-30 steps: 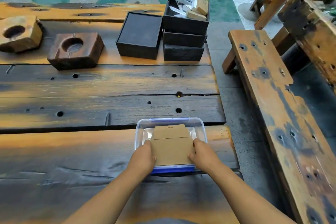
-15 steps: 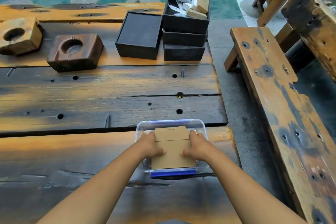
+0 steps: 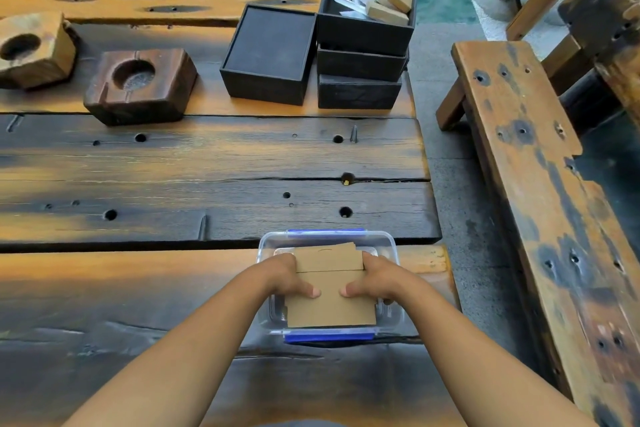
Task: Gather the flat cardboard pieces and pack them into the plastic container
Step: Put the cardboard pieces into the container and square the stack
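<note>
— Head view: where's the cardboard?
— Under both palms. Left hand (image 3: 289,276) and right hand (image 3: 375,276) apart, each clamped on a side edge of the flat cardboard pieces (image 3: 329,291), thumbs pressed on top, stack half-sunk in the clear plastic container (image 3: 393,250) between the wrists.
— Best way down?
— Probably press evenly, keep edges square, avoid buckling.
— Textures?
— Matte brown card, slightly fanned; glossy tub, blue clips; rough, bored, scorched-looking wooden table (image 3: 207,163) beyond the knuckles.

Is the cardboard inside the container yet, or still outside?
Partly in: the cardboard sits within the container walls, both hands pressing it down.
</note>
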Action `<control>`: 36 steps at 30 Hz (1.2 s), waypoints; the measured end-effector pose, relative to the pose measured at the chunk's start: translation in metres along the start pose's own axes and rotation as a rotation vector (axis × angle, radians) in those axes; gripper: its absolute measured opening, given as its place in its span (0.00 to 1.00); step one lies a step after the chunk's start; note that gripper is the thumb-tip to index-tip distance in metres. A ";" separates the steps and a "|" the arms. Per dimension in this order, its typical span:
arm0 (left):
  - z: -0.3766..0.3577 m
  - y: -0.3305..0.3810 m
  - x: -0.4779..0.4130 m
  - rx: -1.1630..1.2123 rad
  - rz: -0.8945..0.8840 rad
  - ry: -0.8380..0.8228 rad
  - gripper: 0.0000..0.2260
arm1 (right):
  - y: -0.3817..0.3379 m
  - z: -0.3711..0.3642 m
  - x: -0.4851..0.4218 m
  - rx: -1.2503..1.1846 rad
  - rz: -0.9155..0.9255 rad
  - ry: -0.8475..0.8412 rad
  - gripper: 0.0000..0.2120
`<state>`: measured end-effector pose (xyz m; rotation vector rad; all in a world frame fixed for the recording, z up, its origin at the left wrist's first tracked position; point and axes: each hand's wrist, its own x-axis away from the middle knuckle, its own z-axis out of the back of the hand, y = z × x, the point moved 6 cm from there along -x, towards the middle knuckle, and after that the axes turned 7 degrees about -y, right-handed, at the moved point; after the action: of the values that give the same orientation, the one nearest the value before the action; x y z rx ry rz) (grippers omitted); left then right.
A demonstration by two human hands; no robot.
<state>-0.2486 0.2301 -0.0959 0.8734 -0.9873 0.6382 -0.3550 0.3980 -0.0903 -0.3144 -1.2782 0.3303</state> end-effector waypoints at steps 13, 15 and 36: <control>-0.010 -0.004 -0.004 -0.108 -0.067 -0.138 0.37 | 0.010 -0.001 0.000 -0.055 0.016 -0.030 0.30; -0.008 -0.004 -0.004 -0.153 -0.058 -0.094 0.40 | 0.009 0.000 -0.001 -0.013 0.000 -0.021 0.33; -0.028 -0.011 -0.003 -0.102 -0.023 -0.025 0.46 | 0.022 -0.017 -0.001 -0.216 -0.070 -0.165 0.36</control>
<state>-0.2289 0.2487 -0.1096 0.8031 -1.0219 0.5542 -0.3405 0.4168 -0.1043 -0.4322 -1.4871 0.1605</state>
